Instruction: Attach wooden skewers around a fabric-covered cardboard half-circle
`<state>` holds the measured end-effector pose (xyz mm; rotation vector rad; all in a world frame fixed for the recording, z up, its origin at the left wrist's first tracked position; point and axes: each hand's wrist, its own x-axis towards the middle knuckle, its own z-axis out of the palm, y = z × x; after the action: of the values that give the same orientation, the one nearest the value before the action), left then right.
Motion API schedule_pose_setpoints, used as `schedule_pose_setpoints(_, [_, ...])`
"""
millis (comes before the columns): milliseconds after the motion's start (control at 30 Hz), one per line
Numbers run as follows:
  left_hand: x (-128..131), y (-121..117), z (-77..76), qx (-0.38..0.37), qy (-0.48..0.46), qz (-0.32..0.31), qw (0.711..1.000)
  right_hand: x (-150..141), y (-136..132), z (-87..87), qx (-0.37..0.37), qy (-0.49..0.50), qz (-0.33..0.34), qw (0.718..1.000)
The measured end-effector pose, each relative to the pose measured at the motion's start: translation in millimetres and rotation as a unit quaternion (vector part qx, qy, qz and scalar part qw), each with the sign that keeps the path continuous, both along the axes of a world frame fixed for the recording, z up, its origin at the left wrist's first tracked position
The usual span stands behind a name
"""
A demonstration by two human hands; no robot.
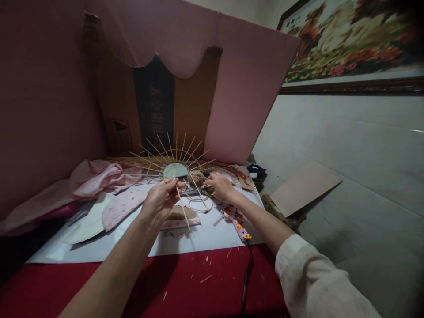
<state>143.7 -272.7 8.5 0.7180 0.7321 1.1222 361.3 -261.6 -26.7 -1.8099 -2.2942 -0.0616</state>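
Note:
My left hand point(161, 195) is closed in a pinch at the edge of a half-round piece, with a thin wooden stick point(184, 211) slanting down from its fingertips. That half-round, pale green piece point(175, 171) has many thin sticks fanned out around it like sun rays. My right hand point(221, 185) is curled beside a ball of brown twine point(196, 178); what its fingers hold, if anything, is hidden. Loops of twine point(200, 205) lie below the ball. A glue gun point(236, 222) in patterned covering rests under my right forearm.
White paper point(155, 247) covers part of a red tabletop point(185, 282) with scraps on it. Pink dotted half-rounds point(122, 211) and crumpled pink cloth point(99, 179) lie left. A pink cardboard panel point(245, 88) stands behind. A black cord point(247, 278) runs off the front.

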Motion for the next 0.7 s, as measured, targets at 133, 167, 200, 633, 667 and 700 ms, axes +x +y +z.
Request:
schedule_pose_setpoints(133, [-1, 0, 0.6, -0.003, 0.009, 0.014, 1.0, -27, -6, 1.0, -0.014, 0.02, -0.068, 0.997])
schedule_pose_setpoints(167, [-1, 0, 0.8, -0.003, 0.012, 0.015, 1.0, -32, -6, 0.3, -0.023, 0.027, -0.078, 0.996])
schedule_pose_setpoints(200, [-1, 0, 1.1, -0.002, 0.015, 0.017, 1.0, -35, -5, -0.5, -0.029, 0.035, -0.086, 0.995])
schedule_pose_setpoints(633, [1, 2, -6.6, 0.017, 0.038, 0.013, 0.999, -44, -44, 13.2, -0.091, 0.362, 0.037, 0.927])
schedule_pose_setpoints(667, [1, 2, -7.3, 0.02, 0.037, 0.008, 0.999, -46, -48, 15.1, -0.052, 0.399, 0.042, 0.914])
schedule_pose_setpoints(700, [2, 2, -7.7, 0.023, 0.036, 0.005, 0.999, -48, -52, 18.0, 0.001, 0.42, 0.042, 0.906])
